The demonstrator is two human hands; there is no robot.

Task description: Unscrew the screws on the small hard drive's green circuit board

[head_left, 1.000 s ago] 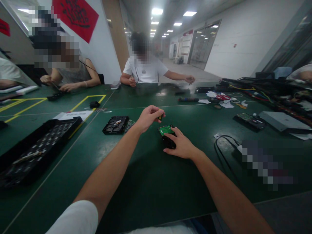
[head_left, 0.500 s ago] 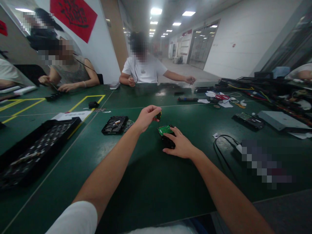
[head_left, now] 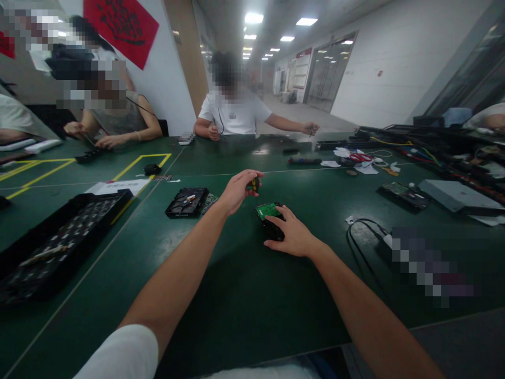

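Observation:
In the middle of the table lies a black hard drive [head_left: 272, 230] with a green circuit board [head_left: 266, 210] facing up. My right hand [head_left: 294, 231] holds it from the right, fingers over the board's edge and thumb at the near side. Up and to the left of the drive, my left hand [head_left: 239, 192] is closed round a small screwdriver [head_left: 254, 184] with a black and yellow handle. Its shaft is hard to make out. Left of that hand sits another black drive [head_left: 186, 202], a loose circuit board [head_left: 209, 202] beside it.
A long black tray [head_left: 59, 247] holding many small parts stands at left. To the right are a black cable [head_left: 351, 247], another drive [head_left: 404, 195], a grey metal box [head_left: 460, 196] and a heap of wiring [head_left: 445, 142]. Other people sit across the table.
The screwdriver has turned in my left fingers and shows more of its handle; its shaft no longer visibly reaches down to the green board. My right hand stays on the drive.

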